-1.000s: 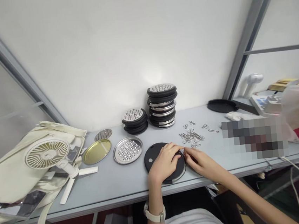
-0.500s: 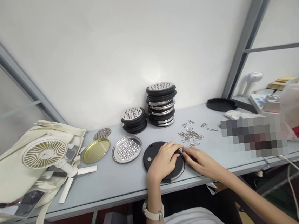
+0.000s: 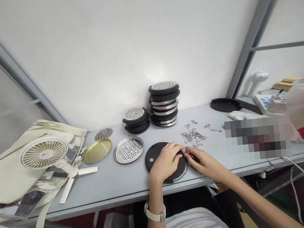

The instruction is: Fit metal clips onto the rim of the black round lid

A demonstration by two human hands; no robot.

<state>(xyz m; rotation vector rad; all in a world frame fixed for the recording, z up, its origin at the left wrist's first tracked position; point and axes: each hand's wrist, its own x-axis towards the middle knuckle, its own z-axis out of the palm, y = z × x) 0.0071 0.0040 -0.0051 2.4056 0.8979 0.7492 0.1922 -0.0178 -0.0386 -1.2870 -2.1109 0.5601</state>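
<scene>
A black round disc (image 3: 153, 169) with a pale dot and a metal edge lies near the front of the table. Across its top lies my left hand (image 3: 168, 162), fingers curled over the right side and gripping it. My right hand (image 3: 201, 162) is closed in a pinch at the disc's right rim, close to my left fingertips; whatever is between its fingers is hidden. Left of the disc rests a round metal grater plate (image 3: 128, 150). Behind my right hand, several small wire clips (image 3: 193, 136) are scattered.
Two stacks, a low one (image 3: 136, 121) and a tall one (image 3: 165, 103), stand by the wall. Left are a gold-coloured round tray (image 3: 97, 151), a perforated disc (image 3: 103, 134), and a white fan (image 3: 44, 154) on a cream bag (image 3: 7, 171). A black pan-shaped piece (image 3: 225, 104) lies back right.
My right hand has shifted slightly at the disc's rim, its fingers curling a little more. My left hand stays on the disc. The whole view has tilted a little.
</scene>
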